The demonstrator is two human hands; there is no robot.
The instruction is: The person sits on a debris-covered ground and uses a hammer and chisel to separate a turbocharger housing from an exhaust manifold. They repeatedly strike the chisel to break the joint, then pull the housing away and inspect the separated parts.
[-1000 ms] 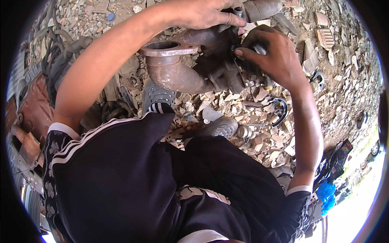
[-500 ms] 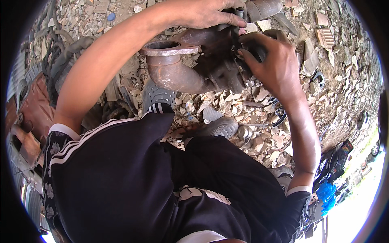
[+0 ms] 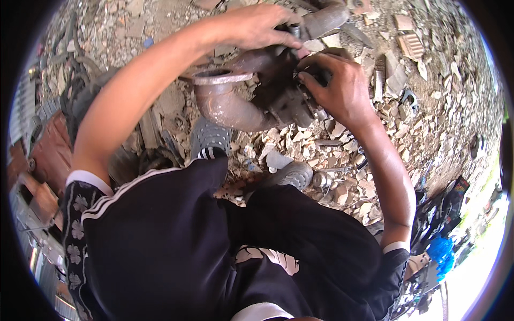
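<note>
A rusty, dark metal exhaust casting with a flanged elbow pipe (image 3: 230,107) is raised in front of me, above the stony ground. My left hand (image 3: 262,27) reaches over its far side, thumb and fingers closed around a small metal cylinder (image 3: 295,30). My right hand (image 3: 342,88) is at the casting's right side, thumb and index finger pinched together at a dark part whose kind is hidden. The round flange (image 3: 222,78) faces up at the left, its opening partly seen. Another rusty pipe (image 3: 326,20) extends beyond my hands.
Broken stones and tile pieces cover the ground (image 3: 428,123). My grey shoes (image 3: 211,134) are below the casting. A small metal can-like piece (image 3: 321,180) lies beside one shoe. Dark hoses (image 3: 72,64) and rusty metal parts (image 3: 51,142) lie at the left; a blue bag (image 3: 440,255) is at lower right.
Both hands and the casting have shifted slightly left in the picture, and the flange now appears more edge-on. Each hand keeps its place on the casting.
</note>
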